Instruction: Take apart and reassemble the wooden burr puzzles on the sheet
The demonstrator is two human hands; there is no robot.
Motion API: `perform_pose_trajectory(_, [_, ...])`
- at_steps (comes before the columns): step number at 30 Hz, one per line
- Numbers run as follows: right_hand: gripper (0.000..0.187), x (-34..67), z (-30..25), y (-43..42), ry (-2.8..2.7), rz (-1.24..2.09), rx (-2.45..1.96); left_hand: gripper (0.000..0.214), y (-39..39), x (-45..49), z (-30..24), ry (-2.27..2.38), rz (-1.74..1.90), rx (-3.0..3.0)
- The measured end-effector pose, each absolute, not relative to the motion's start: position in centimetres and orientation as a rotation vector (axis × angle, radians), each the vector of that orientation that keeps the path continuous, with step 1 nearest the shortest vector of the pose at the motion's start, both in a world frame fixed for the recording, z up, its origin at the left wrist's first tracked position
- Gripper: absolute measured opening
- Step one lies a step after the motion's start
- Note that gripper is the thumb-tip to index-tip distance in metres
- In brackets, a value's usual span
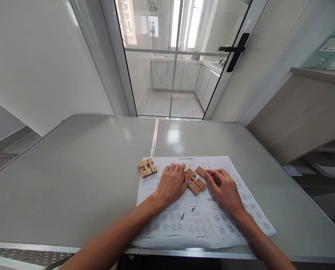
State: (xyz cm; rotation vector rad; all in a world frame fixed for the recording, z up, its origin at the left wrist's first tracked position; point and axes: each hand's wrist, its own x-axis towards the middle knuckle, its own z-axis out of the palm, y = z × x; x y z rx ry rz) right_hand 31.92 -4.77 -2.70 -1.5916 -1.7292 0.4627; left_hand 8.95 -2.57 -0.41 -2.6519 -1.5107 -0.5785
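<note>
A notched wooden puzzle piece (201,171) is pinched between the thumb and fingers of my right hand (223,187), just over the printed sheet. Left of it, notched wooden pieces (196,182) lie side by side on the paper. My left hand (173,182) rests against their left side with its fingers curled closed; whatever its fingertips hold is hidden. Farther left, a small group of lighter wooden pieces (147,168) sits partly on the sheet's upper left corner.
The large paper sheet (209,225), printed with rows of small diagrams, lies on the grey table (99,180). A metal strip (154,137) divides the tabletop. Beyond stands a glass door (175,75) with a black handle (237,50). Shelving (310,105) flanks the right side.
</note>
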Motion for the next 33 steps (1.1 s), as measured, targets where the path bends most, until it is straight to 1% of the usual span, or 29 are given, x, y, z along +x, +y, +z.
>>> perform_pose_trajectory(7, [0.038,31.7,-2.2,-5.0,-1.733,0.497,-1.601,0.025,-2.6,9.0,-0.4,-1.498,-0.6,-2.677])
perform_pose_trajectory(11, [0.037,31.5,-1.7,-5.1,-1.796,0.541,-1.537,0.026,-2.6,9.0,-0.5,-1.506,-0.634,-2.676])
perform_pose_trajectory(14, [0.037,31.3,-1.3,-5.3,-1.825,0.6,-1.466,0.029,-2.6,9.0,-0.5,-1.477,-0.711,-2.679])
perform_pose_trajectory(19, [0.037,31.0,-0.7,-5.7,-1.869,0.659,-1.392,0.025,-3.2,9.0,-0.1,-1.297,-0.907,-2.866])
perform_pose_trajectory(21, [0.036,30.9,-0.5,-5.9,-1.874,0.741,-1.369,0.033,-3.5,9.0,0.3,-1.209,-0.938,-2.966])
perform_pose_trajectory(26, [0.035,30.9,-0.4,-6.3,-1.837,0.899,-1.334,0.066,-4.2,9.0,1.1,-1.084,-0.897,-3.123])
perform_pose_trajectory(28, [0.033,30.9,-0.6,-6.3,-1.811,0.916,-1.324,0.071,-4.2,9.0,1.0,-1.123,-0.87,-3.121])
perform_pose_trajectory(30, [0.032,30.9,-0.7,-6.3,-1.782,0.917,-1.329,0.062,-4.1,9.1,0.6,-1.175,-0.852,-3.091])
perform_pose_trajectory(33, [0.032,30.9,-0.8,-6.2,-1.765,0.864,-1.356,0.036,-3.7,9.0,-0.1,-1.199,-0.858,-3.044])
